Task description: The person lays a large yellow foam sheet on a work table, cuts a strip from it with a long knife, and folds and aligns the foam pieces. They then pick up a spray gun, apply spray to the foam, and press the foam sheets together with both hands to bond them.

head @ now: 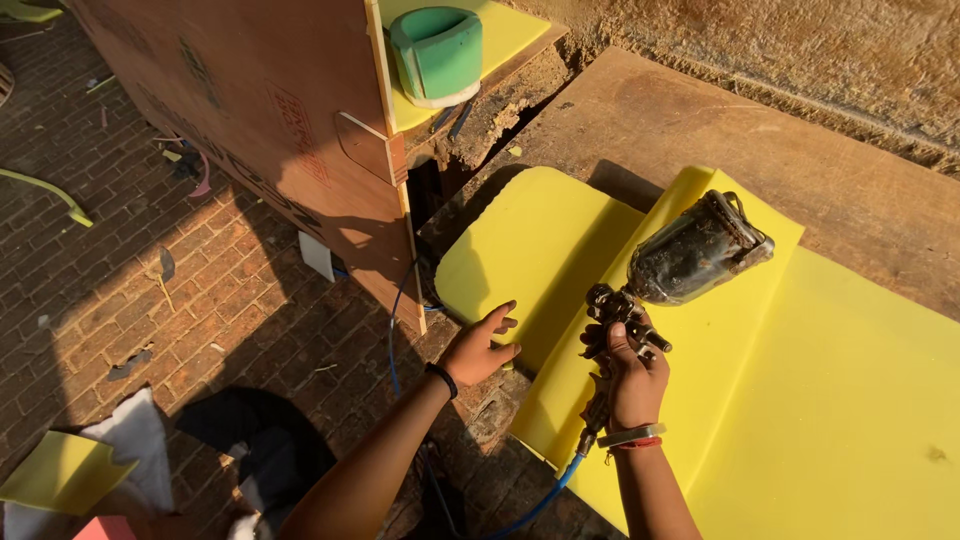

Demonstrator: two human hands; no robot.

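My right hand point(634, 380) grips the handle of a dark metal spray gun point(672, 275) with a grimy cup on top; a blue hose point(545, 500) runs from its base. The gun hangs over a yellow foam sheet point(830, 400) whose left part is folded upward. My left hand point(480, 345), fingers spread, rests on the near edge of a second, rounded yellow foam piece point(525, 250) lying left of the fold. Both foam pieces lie on a worn wooden surface point(700, 130).
A plywood panel point(260, 120) stands upright at upper left. Behind it a green and white foam block point(437, 55) sits on more yellow foam. Brick floor point(120, 280) with scraps lies to the left; white and yellow offcuts point(90, 465) are at bottom left.
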